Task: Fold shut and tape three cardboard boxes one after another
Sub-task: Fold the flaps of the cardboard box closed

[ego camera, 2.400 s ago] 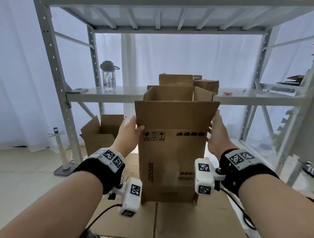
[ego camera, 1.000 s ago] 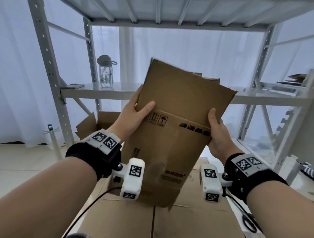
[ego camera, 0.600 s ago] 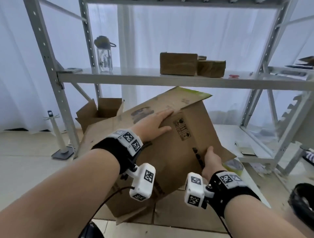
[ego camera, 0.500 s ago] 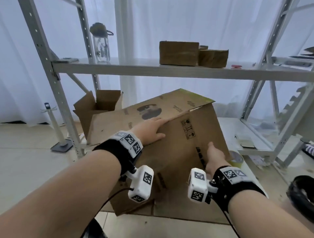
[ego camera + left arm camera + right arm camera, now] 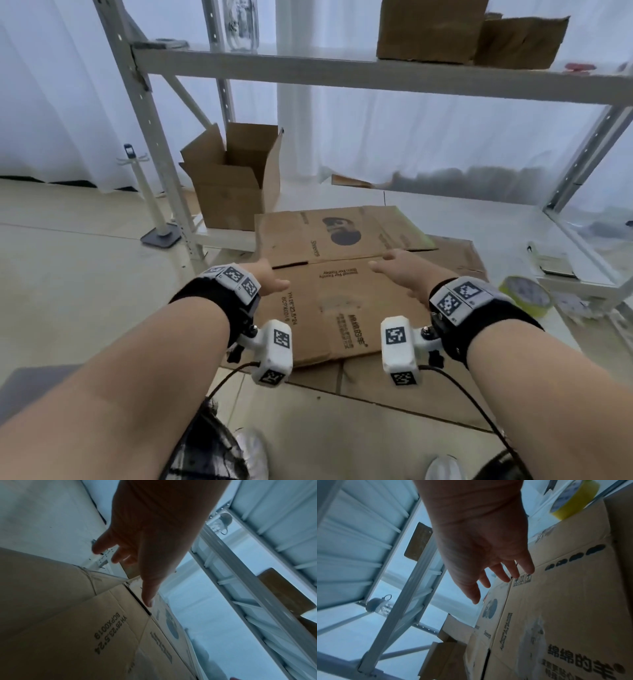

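Note:
A flattened brown cardboard box point(image 5: 342, 294) lies printed side up on other cardboard sheets on the floor. My left hand point(image 5: 270, 279) hangs over its left edge with fingers spread and holds nothing; the left wrist view shows this hand point(image 5: 149, 547) just above the box point(image 5: 85, 628). Over the box's right part my right hand point(image 5: 397, 270) is open too, its fingers point(image 5: 498, 574) loose above the box point(image 5: 556, 615). A yellow tape roll point(image 5: 525, 296) lies on the floor to the right and also appears as the tape roll point(image 5: 573, 500).
An open cardboard box point(image 5: 236, 178) stands at the back left under the metal shelf point(image 5: 342, 73). Two closed boxes point(image 5: 431, 31) sit on that shelf. A rack post point(image 5: 150, 137) and a small white stand point(image 5: 150, 205) are on the left.
The box was held upright in both hands, then tipped forward and down. It now lies flat on the floor and both hands have let go of it.

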Action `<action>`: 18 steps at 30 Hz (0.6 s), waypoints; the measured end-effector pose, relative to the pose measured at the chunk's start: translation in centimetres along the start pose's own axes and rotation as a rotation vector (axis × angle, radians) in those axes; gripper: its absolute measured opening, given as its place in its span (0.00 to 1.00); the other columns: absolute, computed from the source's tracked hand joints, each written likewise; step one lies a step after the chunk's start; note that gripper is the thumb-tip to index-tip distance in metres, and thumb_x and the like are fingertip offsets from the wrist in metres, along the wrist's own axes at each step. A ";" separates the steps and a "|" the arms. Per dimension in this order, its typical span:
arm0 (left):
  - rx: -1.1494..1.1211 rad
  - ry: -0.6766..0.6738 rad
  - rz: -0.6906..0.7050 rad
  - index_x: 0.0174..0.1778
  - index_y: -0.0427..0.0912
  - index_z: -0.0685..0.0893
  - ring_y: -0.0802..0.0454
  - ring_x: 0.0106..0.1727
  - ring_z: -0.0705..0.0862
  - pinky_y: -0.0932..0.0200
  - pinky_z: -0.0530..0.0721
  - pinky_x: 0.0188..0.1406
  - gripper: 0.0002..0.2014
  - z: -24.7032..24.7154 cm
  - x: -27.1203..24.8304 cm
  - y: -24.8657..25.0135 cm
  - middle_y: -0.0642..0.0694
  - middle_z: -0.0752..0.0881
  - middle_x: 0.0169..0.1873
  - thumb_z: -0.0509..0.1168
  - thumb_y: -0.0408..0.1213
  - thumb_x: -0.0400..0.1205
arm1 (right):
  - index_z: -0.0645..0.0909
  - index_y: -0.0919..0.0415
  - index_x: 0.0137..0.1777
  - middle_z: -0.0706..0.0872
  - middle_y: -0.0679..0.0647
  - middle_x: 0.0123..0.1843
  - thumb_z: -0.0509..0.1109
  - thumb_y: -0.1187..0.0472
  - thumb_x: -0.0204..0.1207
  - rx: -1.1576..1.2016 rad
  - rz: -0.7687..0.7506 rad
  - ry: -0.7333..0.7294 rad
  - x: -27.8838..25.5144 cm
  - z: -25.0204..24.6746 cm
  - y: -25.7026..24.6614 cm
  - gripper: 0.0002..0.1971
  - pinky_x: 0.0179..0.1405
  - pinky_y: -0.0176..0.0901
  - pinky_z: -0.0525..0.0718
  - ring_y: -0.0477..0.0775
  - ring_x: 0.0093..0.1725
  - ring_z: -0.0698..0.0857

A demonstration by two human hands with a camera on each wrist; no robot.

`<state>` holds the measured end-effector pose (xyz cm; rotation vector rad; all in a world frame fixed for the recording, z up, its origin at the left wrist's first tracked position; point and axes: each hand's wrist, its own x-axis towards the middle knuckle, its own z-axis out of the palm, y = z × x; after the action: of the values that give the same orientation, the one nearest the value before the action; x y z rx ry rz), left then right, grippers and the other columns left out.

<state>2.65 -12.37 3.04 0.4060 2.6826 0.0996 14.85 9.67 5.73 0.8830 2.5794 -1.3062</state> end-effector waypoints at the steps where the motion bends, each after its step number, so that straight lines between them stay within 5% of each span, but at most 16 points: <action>1: -0.003 -0.018 -0.003 0.79 0.35 0.65 0.41 0.73 0.74 0.49 0.72 0.69 0.37 0.0 0.5 -0.2 0.38 0.74 0.74 0.56 0.61 0.83 | 0.62 0.61 0.81 0.66 0.58 0.81 0.64 0.51 0.83 -0.034 -0.006 -0.016 0.7 0.3 -0.4 0.30 0.70 0.51 0.68 0.59 0.78 0.67; 8: -0.355 -0.115 -0.112 0.73 0.30 0.71 0.40 0.68 0.79 0.47 0.78 0.69 0.31 2.3 3.3 -0.9 0.35 0.78 0.70 0.55 0.54 0.86 | 0.64 0.65 0.80 0.69 0.61 0.79 0.65 0.52 0.82 -0.185 -0.069 -0.027 4.4 2.1 -1.2 0.30 0.73 0.50 0.69 0.59 0.76 0.70; 12: -0.602 -0.071 -0.156 0.67 0.29 0.78 0.35 0.63 0.83 0.41 0.82 0.63 0.28 3.3 4.6 -1.0 0.31 0.83 0.62 0.64 0.51 0.83 | 0.60 0.68 0.81 0.67 0.64 0.80 0.65 0.51 0.82 -0.310 0.061 -0.139 5.3 3.5 0.6 0.33 0.73 0.52 0.69 0.63 0.78 0.69; 18: -0.820 0.035 -0.234 0.57 0.25 0.80 0.36 0.52 0.85 0.42 0.84 0.60 0.17 3.0 5.1 -1.4 0.30 0.85 0.52 0.65 0.39 0.84 | 0.52 0.64 0.84 0.60 0.62 0.83 0.63 0.48 0.83 -0.309 0.053 -0.208 5.5 3.5 -0.3 0.37 0.71 0.58 0.68 0.64 0.80 0.64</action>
<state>-0.92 -12.14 -1.91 -0.1682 2.4236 1.0826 9.67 9.25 1.80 0.7117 2.4824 -0.8973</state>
